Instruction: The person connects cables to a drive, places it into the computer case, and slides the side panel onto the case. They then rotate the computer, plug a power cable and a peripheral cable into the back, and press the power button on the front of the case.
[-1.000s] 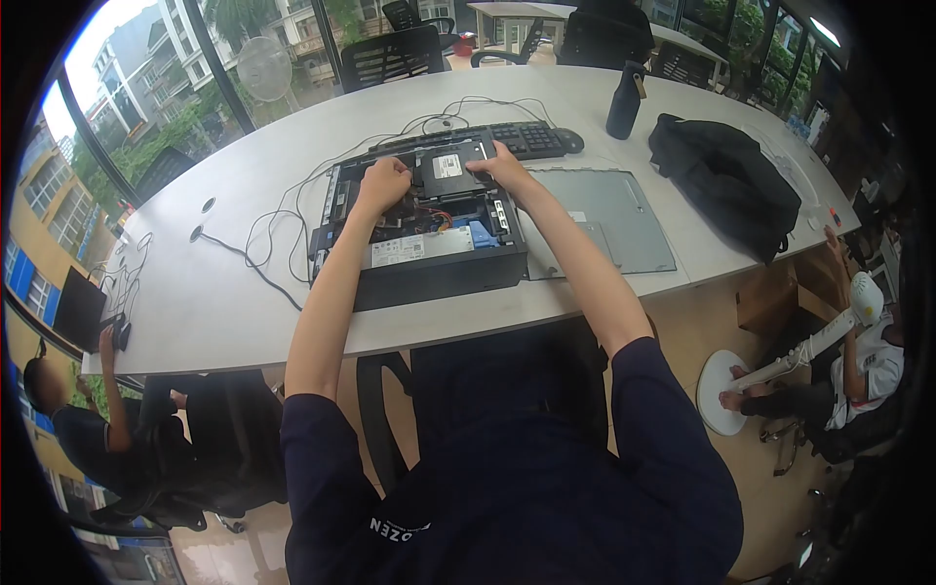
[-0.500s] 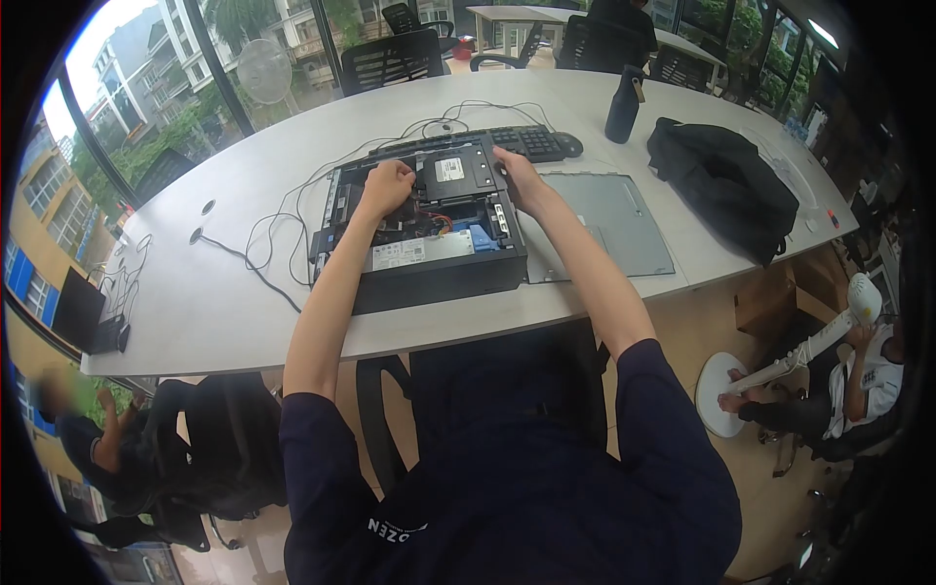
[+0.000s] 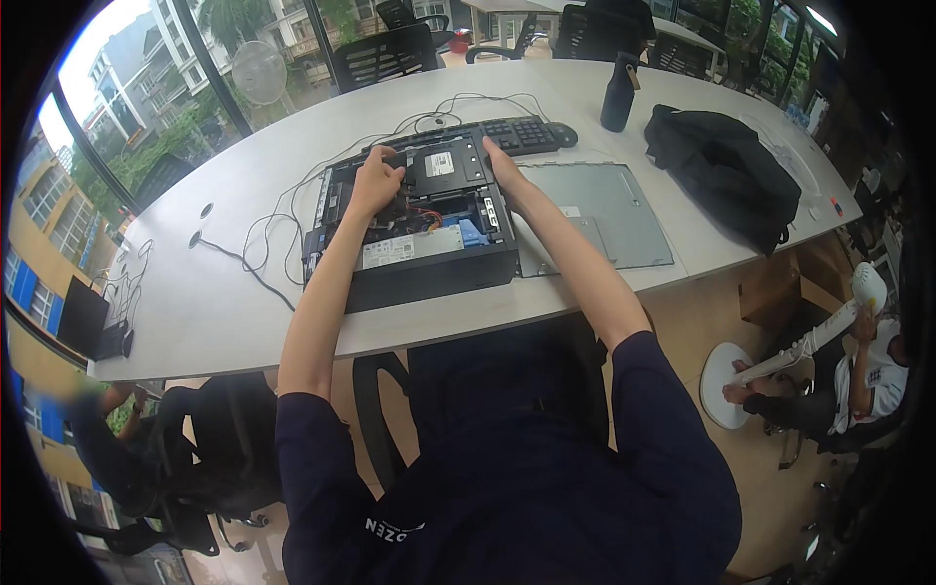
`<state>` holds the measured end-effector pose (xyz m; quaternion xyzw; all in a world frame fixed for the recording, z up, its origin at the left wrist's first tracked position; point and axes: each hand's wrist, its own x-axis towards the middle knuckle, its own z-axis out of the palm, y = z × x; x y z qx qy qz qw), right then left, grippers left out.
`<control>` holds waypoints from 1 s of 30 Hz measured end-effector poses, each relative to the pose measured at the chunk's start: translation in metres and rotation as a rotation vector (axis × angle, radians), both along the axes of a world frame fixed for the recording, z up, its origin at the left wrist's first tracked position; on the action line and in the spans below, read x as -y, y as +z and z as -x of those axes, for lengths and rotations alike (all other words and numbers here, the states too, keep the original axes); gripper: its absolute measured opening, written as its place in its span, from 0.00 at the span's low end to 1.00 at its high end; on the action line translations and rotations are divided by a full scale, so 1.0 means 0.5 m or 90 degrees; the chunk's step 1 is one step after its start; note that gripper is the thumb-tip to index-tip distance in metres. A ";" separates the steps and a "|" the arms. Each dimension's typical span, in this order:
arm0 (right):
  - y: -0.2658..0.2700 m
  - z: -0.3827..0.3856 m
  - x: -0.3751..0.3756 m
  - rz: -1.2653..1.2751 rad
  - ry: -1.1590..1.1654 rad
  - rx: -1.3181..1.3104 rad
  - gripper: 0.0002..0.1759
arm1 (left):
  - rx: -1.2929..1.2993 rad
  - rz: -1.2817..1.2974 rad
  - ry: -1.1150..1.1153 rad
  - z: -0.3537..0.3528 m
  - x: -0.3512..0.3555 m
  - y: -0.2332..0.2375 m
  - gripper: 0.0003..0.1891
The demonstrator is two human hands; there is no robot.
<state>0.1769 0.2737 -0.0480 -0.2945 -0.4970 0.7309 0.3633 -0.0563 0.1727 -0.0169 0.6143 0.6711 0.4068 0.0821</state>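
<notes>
The open computer case (image 3: 429, 278) lies on the white table (image 3: 229, 341) beneath both sets of fingers, its inside facing up. The left hand (image 3: 378, 183) is bent over the inside of the case, thumb and fingertips drawn close together; whether anything is pinched between them cannot be told. Just to the right of those fingertips sits a black drive unit (image 3: 447, 168) with a white label, between the two hands. The right hand (image 3: 503, 171) is at the right edge of the case, fingers held close to one another and partly hidden, so whether they clamp the edge cannot be told. Nearer the wearer than both sets of fingers are coloured wires (image 3: 426, 218), a blue part (image 3: 472, 232) and a silver unit (image 3: 414, 246) with a printed label. Beyond the right fingertips lie a black keyboard (image 3: 515, 135) and a mouse (image 3: 563, 135). A flat grey panel (image 3: 624, 216) lies to the right of the right fingers, partly under that forearm. Farther right are a dark bottle (image 3: 617, 96), standing upright, and a black bag (image 3: 726, 175). Thin cables (image 3: 292, 200) loop across the table left of the left fingers.
</notes>
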 end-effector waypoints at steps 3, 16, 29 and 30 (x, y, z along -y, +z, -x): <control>-0.019 0.015 -0.019 -0.019 -0.020 -0.023 0.33 | 0.010 -0.001 -0.013 -0.006 0.006 0.004 0.18; 0.015 -0.030 0.029 0.058 -0.098 -0.055 0.33 | -0.022 0.002 -0.015 0.019 -0.021 -0.019 0.14; -0.061 -0.055 0.048 -0.093 -0.095 -0.012 0.35 | -0.107 0.000 -0.056 -0.005 0.006 -0.004 0.10; -0.053 -0.057 0.054 -0.148 -0.094 0.001 0.35 | -0.117 -0.008 -0.070 -0.005 0.005 -0.003 0.11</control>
